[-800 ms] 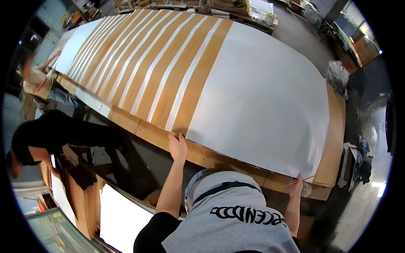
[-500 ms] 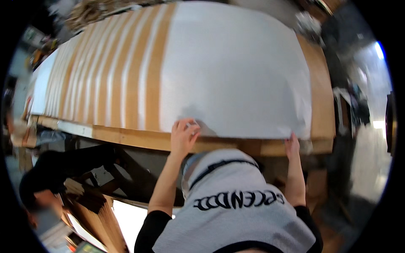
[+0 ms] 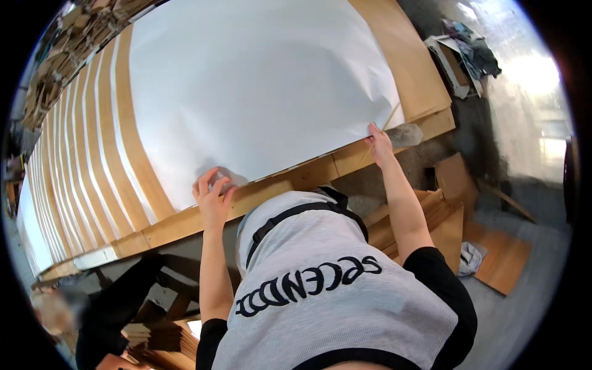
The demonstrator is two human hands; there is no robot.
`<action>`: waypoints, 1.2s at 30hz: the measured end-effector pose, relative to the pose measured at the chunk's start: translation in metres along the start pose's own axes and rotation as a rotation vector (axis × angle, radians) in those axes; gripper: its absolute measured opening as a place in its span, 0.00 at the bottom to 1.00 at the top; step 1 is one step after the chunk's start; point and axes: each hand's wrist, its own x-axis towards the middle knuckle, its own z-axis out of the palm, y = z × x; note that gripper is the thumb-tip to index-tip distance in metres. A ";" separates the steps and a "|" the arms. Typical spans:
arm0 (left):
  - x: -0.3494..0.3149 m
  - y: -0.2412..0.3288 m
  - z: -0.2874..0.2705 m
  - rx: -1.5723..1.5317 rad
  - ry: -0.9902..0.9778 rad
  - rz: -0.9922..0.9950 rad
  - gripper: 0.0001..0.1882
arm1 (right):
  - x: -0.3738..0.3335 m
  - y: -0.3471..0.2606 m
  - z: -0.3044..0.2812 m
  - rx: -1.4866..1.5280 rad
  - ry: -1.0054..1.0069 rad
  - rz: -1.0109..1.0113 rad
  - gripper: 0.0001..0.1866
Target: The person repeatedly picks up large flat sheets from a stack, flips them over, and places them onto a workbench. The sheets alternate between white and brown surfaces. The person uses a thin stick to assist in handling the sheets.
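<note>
half released now, with left hand (image 3: 213, 196) loosely spread but right hand (image 3: 381, 144) pinching the white sheet (image 3: 265, 92) near the right corner of the bench (image 3: 311, 175).

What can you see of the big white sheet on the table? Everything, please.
The white sheet is broad, smooth and faintly glossy, like paper or film. It lies mostly flat, slightly rippled near its right corner. Its far side runs out of the picture. Brown-and-white stripes border it on the left; a brown sheet shows beyond its right edge. The left hand, fingers curved, is at its near edge; the right hand is near the right corner. Whether either grips it is unclear.
</note>
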 end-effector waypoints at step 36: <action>-0.003 0.012 0.015 0.019 -0.118 -0.002 0.13 | 0.003 -0.005 0.000 0.231 0.195 0.085 0.13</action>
